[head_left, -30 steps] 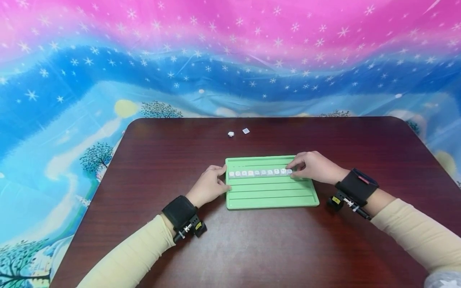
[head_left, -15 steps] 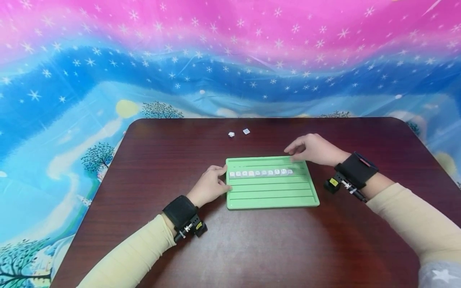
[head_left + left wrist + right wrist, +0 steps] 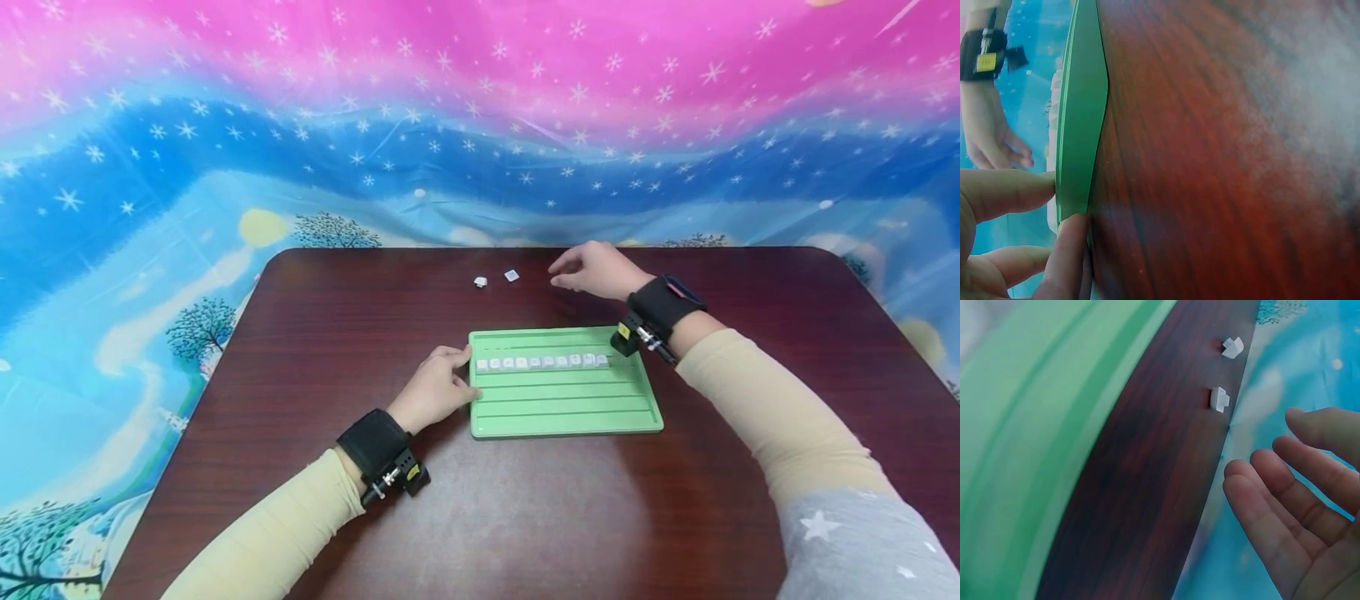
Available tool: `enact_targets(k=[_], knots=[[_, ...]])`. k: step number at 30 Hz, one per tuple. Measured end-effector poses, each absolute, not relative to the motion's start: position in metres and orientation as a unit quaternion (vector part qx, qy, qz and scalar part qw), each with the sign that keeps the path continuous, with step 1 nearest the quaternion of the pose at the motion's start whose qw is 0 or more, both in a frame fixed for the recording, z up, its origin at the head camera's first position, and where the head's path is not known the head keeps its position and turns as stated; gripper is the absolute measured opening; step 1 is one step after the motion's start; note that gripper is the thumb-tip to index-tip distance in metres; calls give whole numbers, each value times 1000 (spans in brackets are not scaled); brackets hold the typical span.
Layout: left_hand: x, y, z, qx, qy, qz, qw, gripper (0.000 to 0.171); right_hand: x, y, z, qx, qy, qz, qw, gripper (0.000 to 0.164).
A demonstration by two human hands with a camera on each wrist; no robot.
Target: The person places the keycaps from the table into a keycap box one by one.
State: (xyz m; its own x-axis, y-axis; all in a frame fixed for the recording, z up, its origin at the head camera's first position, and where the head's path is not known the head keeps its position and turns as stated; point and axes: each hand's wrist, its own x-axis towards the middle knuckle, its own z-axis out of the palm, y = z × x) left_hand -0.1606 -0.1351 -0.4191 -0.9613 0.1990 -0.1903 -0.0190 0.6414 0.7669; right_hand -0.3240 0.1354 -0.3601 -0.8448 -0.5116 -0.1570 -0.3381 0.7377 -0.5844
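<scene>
A shallow green tray (image 3: 562, 407) with grooves across it lies on the table, bearing one row of small white keycaps (image 3: 548, 362) in an upper groove. At its left edge my left hand (image 3: 431, 388) grips the rim between thumb and fingers; the left wrist view shows the fingertips (image 3: 1071, 234) against the green side wall. Beyond the tray, my right hand (image 3: 600, 271) is in the air with fingers parted and nothing in them. Two loose white keycaps, one (image 3: 512, 275) nearer this hand and one (image 3: 481, 282) farther left, lie at the back of the table.
The dark reddish wooden table (image 3: 540, 525) has rounded back corners. Behind it hangs a pink and blue snowflake-patterned cloth (image 3: 465, 108). Black camera straps (image 3: 665, 308) sit on both wrists, the right camera overlapping the tray's back right corner in the head view.
My right hand has left the right end of the keycap row, rising and moving back and left toward the loose keycaps. The left hand keeps its place on the tray.
</scene>
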Motion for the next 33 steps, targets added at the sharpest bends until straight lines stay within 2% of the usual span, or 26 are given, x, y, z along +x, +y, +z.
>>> enact_targets(k=[13, 24, 33], knots=[[-160, -139, -421, 49, 891, 430, 134, 74, -358, 74, -372, -208, 928, -254, 176, 33], [-162, -140, -418, 47, 893, 428, 130, 74, -370, 50, -386, -169, 936, -260, 167, 38], [-162, -137, -419, 46, 890, 432, 135, 74, -371, 39, -395, -177, 941, -239, 162, 34]])
